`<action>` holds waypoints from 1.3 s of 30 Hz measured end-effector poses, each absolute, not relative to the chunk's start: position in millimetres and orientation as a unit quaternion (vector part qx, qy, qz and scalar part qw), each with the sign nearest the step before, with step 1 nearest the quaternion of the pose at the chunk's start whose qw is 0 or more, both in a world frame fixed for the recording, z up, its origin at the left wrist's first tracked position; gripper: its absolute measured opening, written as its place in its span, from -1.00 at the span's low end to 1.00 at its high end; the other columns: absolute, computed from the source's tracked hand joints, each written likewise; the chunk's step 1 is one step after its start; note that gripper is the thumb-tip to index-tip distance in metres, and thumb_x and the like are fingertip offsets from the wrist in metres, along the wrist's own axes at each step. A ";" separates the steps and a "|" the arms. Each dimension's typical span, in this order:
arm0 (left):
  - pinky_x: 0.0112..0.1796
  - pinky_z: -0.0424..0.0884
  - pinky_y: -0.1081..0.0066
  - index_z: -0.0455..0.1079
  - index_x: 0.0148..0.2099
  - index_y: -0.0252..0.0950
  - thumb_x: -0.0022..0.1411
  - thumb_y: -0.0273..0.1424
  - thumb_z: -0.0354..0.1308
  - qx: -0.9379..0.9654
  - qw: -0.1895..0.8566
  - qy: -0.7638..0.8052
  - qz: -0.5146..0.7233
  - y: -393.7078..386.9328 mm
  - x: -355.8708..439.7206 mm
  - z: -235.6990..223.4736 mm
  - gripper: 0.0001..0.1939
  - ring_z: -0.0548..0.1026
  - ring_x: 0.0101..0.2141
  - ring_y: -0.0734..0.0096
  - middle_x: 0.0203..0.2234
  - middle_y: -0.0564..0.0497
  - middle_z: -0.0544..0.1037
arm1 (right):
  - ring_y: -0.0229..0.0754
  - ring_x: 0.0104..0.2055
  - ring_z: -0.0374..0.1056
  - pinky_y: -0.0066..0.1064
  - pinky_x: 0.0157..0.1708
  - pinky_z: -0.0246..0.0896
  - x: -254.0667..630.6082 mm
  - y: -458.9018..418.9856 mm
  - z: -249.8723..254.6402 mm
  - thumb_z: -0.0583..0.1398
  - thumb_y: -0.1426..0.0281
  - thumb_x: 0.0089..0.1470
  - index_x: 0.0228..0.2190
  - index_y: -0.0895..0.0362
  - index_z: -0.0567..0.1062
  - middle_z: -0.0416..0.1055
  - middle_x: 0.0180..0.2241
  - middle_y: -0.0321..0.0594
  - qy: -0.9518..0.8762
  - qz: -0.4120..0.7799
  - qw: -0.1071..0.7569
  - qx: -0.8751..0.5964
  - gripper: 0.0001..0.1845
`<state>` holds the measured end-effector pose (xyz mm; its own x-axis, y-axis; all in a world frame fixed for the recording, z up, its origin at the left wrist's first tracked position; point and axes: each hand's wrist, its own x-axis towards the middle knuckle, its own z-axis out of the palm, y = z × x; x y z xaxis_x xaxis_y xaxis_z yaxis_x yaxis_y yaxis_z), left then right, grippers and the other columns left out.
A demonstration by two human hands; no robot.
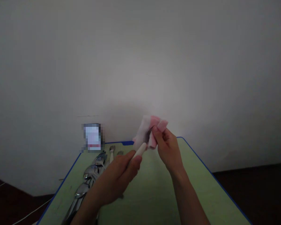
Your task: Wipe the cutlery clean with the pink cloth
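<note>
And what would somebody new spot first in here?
Probably the pink and white cloth, in the middle, pinched in the right hand around the far end of a white handle that the left hand grips. Next, the shiny spoons heaped along the left of the green table, and the blurred bright screen behind them.

Left hand (124, 176) grips white handle (139, 151) — right hand (167, 145), pink-white cloth (141, 129)
</note>
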<state>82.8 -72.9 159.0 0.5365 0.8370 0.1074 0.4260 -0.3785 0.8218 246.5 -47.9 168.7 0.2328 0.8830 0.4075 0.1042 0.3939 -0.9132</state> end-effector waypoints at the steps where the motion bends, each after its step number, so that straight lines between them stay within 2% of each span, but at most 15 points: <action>1: -0.62 0.04 0.53 0.18 -0.42 -0.27 0.30 -0.10 -0.22 0.772 0.403 0.401 0.284 -73.6 82.1 159.1 -0.59 0.13 -0.65 0.56 -0.67 0.17 0.21 | -0.36 -0.62 0.07 -0.53 -0.61 0.04 247.5 -50.0 171.1 0.08 0.21 0.09 -0.43 0.15 0.39 0.15 -0.66 -0.41 -0.540 0.285 0.646 -0.458 -0.74; 4: -0.64 -0.02 0.55 0.20 -0.41 -0.28 0.29 -0.08 -0.19 0.724 0.449 0.405 0.332 -74.6 78.9 159.1 -0.59 0.05 -0.67 0.58 -0.70 0.20 0.10 | -0.29 -0.51 0.23 -0.47 -0.43 0.18 250.7 -57.3 177.9 0.07 0.25 0.12 -0.23 0.09 0.41 0.29 -0.58 -0.36 -0.532 0.233 0.685 -0.440 -0.76; 6: -0.64 -0.04 0.56 0.21 -0.41 -0.28 0.28 -0.07 -0.18 0.703 0.471 0.407 0.345 -75.0 76.8 160.6 -0.58 0.03 -0.67 0.59 -0.71 0.21 0.07 | -0.19 -0.22 0.34 -0.39 -0.15 0.19 253.0 -63.6 181.9 0.09 0.26 0.11 -0.13 0.04 0.40 0.43 -0.36 -0.25 -0.556 0.229 0.681 -0.417 -0.71; 8: -0.64 -0.05 0.55 0.22 -0.43 -0.28 0.28 -0.07 -0.18 0.702 0.470 0.409 0.345 -76.7 75.9 164.0 -0.57 0.03 -0.66 0.58 -0.72 0.20 0.07 | -0.13 0.11 0.17 -0.29 0.11 -0.03 254.8 -70.4 184.8 0.08 0.24 0.12 -0.04 -0.01 0.38 0.38 -0.05 -0.19 -0.622 0.266 0.627 -0.386 -0.64; 11: -0.61 -0.01 0.52 0.21 -0.47 -0.27 0.28 -0.07 -0.19 0.723 0.416 0.434 0.340 -82.6 76.5 171.3 -0.55 0.09 -0.65 0.55 -0.72 0.17 0.12 | -0.16 0.28 -0.14 -0.23 0.23 -0.35 255.0 -77.4 187.2 -0.01 0.25 0.18 0.05 -0.05 0.32 0.02 0.23 -0.29 -0.700 0.287 0.535 -0.375 -0.60; 12: -0.61 0.00 0.51 0.21 -0.49 -0.27 0.27 -0.07 -0.20 0.733 0.390 0.445 0.337 -85.2 76.7 173.8 -0.55 0.12 -0.64 0.53 -0.71 0.16 0.15 | -0.17 0.28 -0.15 -0.23 0.23 -0.36 254.3 -78.3 187.5 -0.03 0.27 0.19 0.05 -0.05 0.31 -0.02 0.24 -0.31 -0.713 0.275 0.524 -0.376 -0.60; 14: -0.58 0.03 0.49 0.21 -0.51 -0.26 0.26 -0.06 -0.19 0.757 0.337 0.457 0.324 -90.6 76.2 178.0 -0.54 0.18 -0.62 0.50 -0.69 0.12 0.22 | -0.16 0.22 0.00 -0.25 0.19 -0.16 252.2 -77.9 187.0 0.01 0.31 0.18 0.04 -0.04 0.30 0.08 0.20 -0.26 -0.721 0.249 0.524 -0.378 -0.61; 17: -0.55 0.08 0.46 0.22 -0.52 -0.25 0.25 -0.07 -0.18 0.796 0.273 0.458 0.287 -95.7 70.9 181.7 -0.55 0.22 -0.62 0.46 -0.68 0.10 0.26 | -0.20 -0.11 0.33 -0.38 -0.14 0.24 249.1 -74.0 183.3 0.11 0.33 0.10 0.01 0.01 0.23 0.34 -0.02 -0.16 -0.699 0.262 0.539 -0.391 -0.59; 19: -0.53 0.10 0.45 0.23 -0.53 -0.24 0.25 -0.09 -0.16 0.813 0.245 0.459 0.262 -96.7 64.2 182.5 -0.56 0.24 -0.62 0.45 -0.69 0.11 0.27 | -0.26 -0.33 0.37 -0.46 -0.36 0.26 248.6 -71.2 180.0 0.14 0.31 0.08 -0.01 0.02 0.17 0.43 -0.20 -0.21 -0.669 0.304 0.538 -0.413 -0.56; 21: -0.51 0.13 0.45 0.23 -0.54 -0.23 0.26 -0.10 -0.16 0.823 0.232 0.456 0.248 -97.9 56.6 182.6 -0.57 0.27 -0.61 0.44 -0.69 0.11 0.29 | -0.29 -0.43 0.35 -0.50 -0.44 0.22 249.9 -70.0 178.6 0.15 0.30 0.06 -0.06 0.04 0.21 0.45 -0.32 -0.27 -0.654 0.324 0.530 -0.432 -0.60; 24: -0.47 0.18 0.45 0.26 -0.54 -0.23 0.27 -0.12 -0.16 0.834 0.230 0.439 0.243 -104.8 50.4 183.0 -0.57 0.31 -0.58 0.43 -0.66 0.09 0.35 | -0.31 -0.47 0.30 -0.54 -0.51 0.15 253.9 -72.4 182.1 0.16 0.29 0.04 -0.19 0.09 0.36 0.44 -0.41 -0.28 -0.659 0.298 0.529 -0.444 -0.74; 27: -0.46 0.18 0.45 0.28 -0.53 -0.24 0.27 -0.12 -0.17 0.818 0.220 0.451 0.282 -115.4 55.5 185.0 -0.55 0.32 -0.55 0.41 -0.63 0.06 0.38 | -0.32 -0.51 0.26 -0.54 -0.55 0.11 255.3 -76.0 187.4 0.14 0.27 0.06 -0.22 0.13 0.42 0.39 -0.49 -0.29 -0.654 0.306 0.552 -0.417 -0.75; 32: -0.54 0.10 0.48 0.18 -0.55 -0.28 0.29 -0.14 -0.21 0.799 0.268 0.437 0.313 -114.0 74.2 188.3 -0.54 0.22 -0.61 0.51 -0.68 0.12 0.25 | -0.31 -0.59 0.25 -0.52 -0.61 0.12 242.0 -67.6 186.0 0.10 0.17 0.08 -0.27 0.09 0.40 0.29 -0.62 -0.37 -0.502 0.416 0.673 -0.349 -0.73; 35: -0.57 0.04 0.49 0.14 -0.54 -0.27 0.29 -0.15 -0.22 0.785 0.293 0.440 0.323 -105.8 80.3 187.5 -0.56 0.17 -0.63 0.52 -0.69 0.14 0.20 | -0.26 -0.52 0.34 -0.47 -0.54 0.23 230.5 -55.9 182.6 0.07 0.14 0.08 -0.26 0.05 0.41 0.40 -0.53 -0.34 -0.388 0.493 0.726 -0.283 -0.71; 39: -0.56 0.04 0.48 0.14 -0.50 -0.27 0.30 -0.14 -0.24 0.760 0.323 0.445 0.347 -97.9 84.9 181.9 -0.58 0.17 -0.62 0.52 -0.68 0.15 0.20 | -0.15 -0.30 0.42 -0.34 -0.32 0.33 219.1 -51.5 183.4 0.04 0.10 0.08 -0.20 0.05 0.44 0.51 -0.34 -0.25 -0.297 0.593 0.716 -0.219 -0.62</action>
